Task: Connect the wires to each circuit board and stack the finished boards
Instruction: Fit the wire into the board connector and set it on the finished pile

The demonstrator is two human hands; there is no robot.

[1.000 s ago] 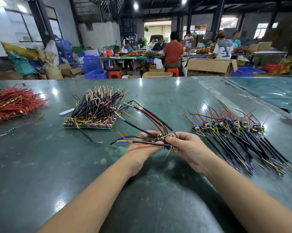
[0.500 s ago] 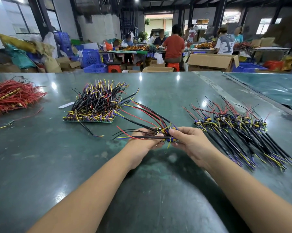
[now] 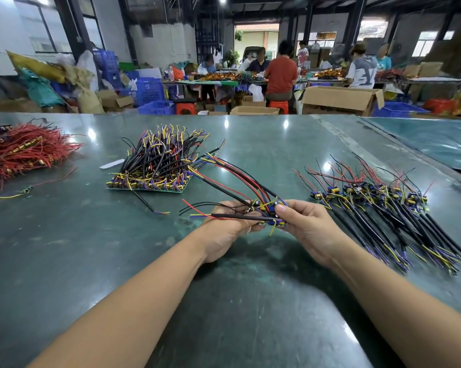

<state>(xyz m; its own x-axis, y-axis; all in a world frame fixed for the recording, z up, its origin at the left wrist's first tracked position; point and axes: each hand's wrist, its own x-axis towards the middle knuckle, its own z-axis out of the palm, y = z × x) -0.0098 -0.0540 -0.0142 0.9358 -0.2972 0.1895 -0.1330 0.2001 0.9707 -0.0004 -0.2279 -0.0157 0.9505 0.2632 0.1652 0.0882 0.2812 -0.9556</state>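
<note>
Circuit board [image 3: 273, 222] | lies left-right, wires fan far-left | both hands [image 3: 311, 229] pinch it, seemingly.

The left hand [image 3: 228, 229] has its fingers tucked under the small boards [image 3: 273, 215], so the grip there can't be read, and the wire joints on them are too small to make out. At the bench's [image 3: 64, 248] left edge, the red wire pile [image 3: 24, 152] runs out of view. At the right edge, the finished row's [image 3: 388, 208] wire tips are cut off too.
</note>
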